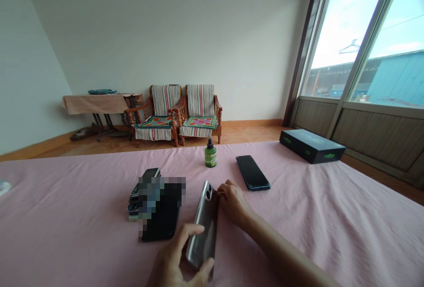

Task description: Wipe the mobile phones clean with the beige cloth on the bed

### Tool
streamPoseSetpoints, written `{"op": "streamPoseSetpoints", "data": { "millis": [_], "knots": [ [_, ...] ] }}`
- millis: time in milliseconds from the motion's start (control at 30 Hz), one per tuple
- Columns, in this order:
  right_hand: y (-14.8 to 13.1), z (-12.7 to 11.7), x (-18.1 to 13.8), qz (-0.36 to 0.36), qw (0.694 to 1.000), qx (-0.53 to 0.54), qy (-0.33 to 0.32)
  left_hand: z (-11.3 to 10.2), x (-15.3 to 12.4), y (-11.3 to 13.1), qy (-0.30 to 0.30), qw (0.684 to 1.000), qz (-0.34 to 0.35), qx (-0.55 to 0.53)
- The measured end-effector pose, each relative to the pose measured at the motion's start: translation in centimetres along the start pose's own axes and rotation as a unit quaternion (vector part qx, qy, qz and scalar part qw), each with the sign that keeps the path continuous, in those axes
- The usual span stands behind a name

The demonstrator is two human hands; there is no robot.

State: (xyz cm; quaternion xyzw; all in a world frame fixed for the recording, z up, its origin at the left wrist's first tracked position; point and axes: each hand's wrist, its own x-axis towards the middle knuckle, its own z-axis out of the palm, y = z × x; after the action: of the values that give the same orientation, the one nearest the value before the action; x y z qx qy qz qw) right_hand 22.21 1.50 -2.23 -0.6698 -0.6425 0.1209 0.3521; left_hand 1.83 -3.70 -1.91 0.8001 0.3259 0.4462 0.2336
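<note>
My left hand (pixel 180 251) grips the lower part of a smartphone (pixel 205 234), thumb on its near edge and fingers along the other side. The phone is tilted up on its side, its shiny silvery back and camera lenses toward me. Closed at its upper right edge are the fingers of my right hand (pixel 233 201); what exactly they pinch there is hidden. Left of the phone lies a dark flat item (pixel 165 216), partly blurred out, against a stack of old keypad phones (pixel 145 185). Another smartphone (pixel 252 172) lies screen up to the right of my hands.
A green pump bottle (pixel 210 154) stands beyond my hands on the pink sheet (pixel 331 220). At the sheet's far right is a black box (pixel 311 145). Two wooden armchairs (pixel 200 108) and a cloth-covered table (pixel 99 103) stand by the wall; windows are on the right.
</note>
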Motion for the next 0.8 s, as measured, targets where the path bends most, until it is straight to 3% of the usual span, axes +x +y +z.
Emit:
{"op": "streamPoseSetpoints", "data": {
  "millis": [100, 233, 333, 433, 567, 667, 800],
  "knots": [
    [0.1, -0.1, 0.2, 0.008, 1.0, 0.002, 0.002, -0.4, 0.4, 0.1, -0.072, 0.99, -0.089, -0.077],
    [0.3, 0.1, 0.2, 0.014, 1.0, 0.012, 0.018, -0.5, 0.6, -1.2, -0.1, 0.989, -0.09, -0.06],
    [0.7, 0.2, 0.2, 0.026, 0.998, 0.024, 0.046, -0.9, 0.6, -2.6, -0.109, 0.993, -0.043, 0.009],
    [1.1, 0.0, 0.2, 0.032, 0.995, 0.041, 0.08, -1.6, 0.7, -3.3, -0.102, 0.99, 0.053, 0.086],
    [1.1, -0.7, 0.2, 0.027, 0.99, 0.076, 0.119, -2.3, 0.9, -3.0, -0.055, 0.951, 0.194, 0.233],
    [0.6, -0.9, 0.0, 0.022, 0.984, 0.11, 0.138, -2.3, 1.1, -2.5, -0.039, 0.926, 0.24, 0.288],
    [0.1, -0.7, -0.2, 0.01, 0.976, 0.166, 0.14, -2.1, 1.2, -2.0, -0.019, 0.924, 0.258, 0.283]
  ]
}}
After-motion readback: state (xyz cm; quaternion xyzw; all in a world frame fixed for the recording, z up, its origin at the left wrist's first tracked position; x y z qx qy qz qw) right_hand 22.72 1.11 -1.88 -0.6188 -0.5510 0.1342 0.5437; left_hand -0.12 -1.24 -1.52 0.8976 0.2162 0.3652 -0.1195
